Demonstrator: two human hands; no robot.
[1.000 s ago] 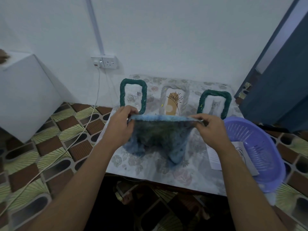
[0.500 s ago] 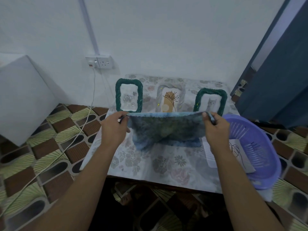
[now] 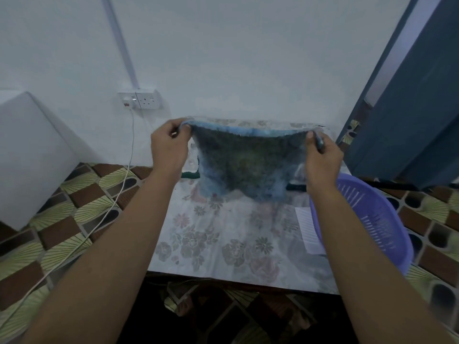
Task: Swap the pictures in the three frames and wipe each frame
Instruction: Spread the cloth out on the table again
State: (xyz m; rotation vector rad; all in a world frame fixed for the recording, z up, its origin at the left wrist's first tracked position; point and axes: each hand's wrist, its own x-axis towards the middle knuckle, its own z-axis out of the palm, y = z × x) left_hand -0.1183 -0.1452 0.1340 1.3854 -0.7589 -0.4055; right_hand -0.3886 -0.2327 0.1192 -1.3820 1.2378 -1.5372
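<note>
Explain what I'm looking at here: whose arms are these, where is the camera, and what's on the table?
There is no machine here. A person wears one wide-angle camera on the head, looking forward and down, so the two bare arms reaching in from the bottom are the wearer's own. The left hand and the right hand each pinch a top corner of a blue cloth with the fingers, holding it spread out in the air above the table, which has a flowered cover. The cloth hides most of what stands behind it. Only green frame edges show beneath it. A purple plastic basket sits at the table's right edge, with a sheet of paper at its rim.
</note>
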